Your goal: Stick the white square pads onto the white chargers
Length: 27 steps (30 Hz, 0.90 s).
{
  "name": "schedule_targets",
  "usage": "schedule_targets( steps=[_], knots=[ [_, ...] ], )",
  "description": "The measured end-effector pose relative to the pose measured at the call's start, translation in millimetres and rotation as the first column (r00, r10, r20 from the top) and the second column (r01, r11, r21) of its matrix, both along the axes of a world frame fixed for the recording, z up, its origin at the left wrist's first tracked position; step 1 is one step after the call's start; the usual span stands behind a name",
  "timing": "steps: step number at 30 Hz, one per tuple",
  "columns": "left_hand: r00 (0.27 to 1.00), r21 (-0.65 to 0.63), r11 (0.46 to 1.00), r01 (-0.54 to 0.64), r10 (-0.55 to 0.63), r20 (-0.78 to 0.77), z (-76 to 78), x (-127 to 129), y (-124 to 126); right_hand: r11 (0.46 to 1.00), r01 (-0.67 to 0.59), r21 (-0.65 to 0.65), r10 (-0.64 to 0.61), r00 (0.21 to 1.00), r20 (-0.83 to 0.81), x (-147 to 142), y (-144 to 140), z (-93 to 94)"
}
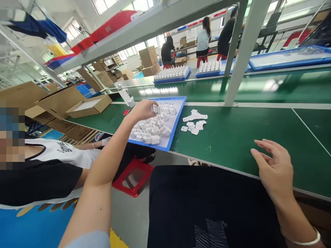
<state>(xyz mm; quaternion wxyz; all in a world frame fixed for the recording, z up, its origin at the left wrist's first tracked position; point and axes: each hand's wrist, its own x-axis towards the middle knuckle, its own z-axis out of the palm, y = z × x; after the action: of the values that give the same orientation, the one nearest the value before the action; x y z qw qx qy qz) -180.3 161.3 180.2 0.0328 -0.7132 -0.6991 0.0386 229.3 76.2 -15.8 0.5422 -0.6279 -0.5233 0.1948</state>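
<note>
A blue-rimmed tray (174,129) with a white bottom lies on the green bench and holds many white plug adapters (152,129), some with their prongs up. Over its far part reaches my left hand (144,109), fingers closed on one white adapter (155,108). Right of the tray is a loose pile of small flat white plastic pieces (193,122). My right hand (275,165) hovers by the bench's front edge at the right, its fingers apart and curved, with nothing in them.
A co-worker (64,155) sits close on my left. A metal post (245,51) rises from the bench. Farther back stand trays of upright white adapters (172,73). At the left is an open carton (89,106), and below the bench a red stool (133,177).
</note>
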Motion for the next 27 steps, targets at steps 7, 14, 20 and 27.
schedule_targets(
  steps=[7,14,20,27],
  knots=[
    [0.922,-0.198,0.932,-0.304,0.236,-0.308,2.4,-46,87,0.988,-0.015,0.153,-0.029,0.960,0.279,-23,-10,-9.2],
    [0.897,-0.261,0.896,-0.360,0.255,-0.361,-41.6,-43,116,0.993,0.093,0.074,-0.114,0.922,0.371,-31,-10,-3.8],
    [0.905,-0.270,0.889,-0.370,0.279,-0.320,-42.7,-46,118,0.991,0.107,0.082,-0.132,0.890,0.437,-34,-12,-3.5],
    [0.949,-0.148,0.939,-0.310,0.297,-0.104,-17.8,-36,101,0.987,0.122,0.100,-0.154,0.887,0.435,-33,-9,-4.0]
  ],
)
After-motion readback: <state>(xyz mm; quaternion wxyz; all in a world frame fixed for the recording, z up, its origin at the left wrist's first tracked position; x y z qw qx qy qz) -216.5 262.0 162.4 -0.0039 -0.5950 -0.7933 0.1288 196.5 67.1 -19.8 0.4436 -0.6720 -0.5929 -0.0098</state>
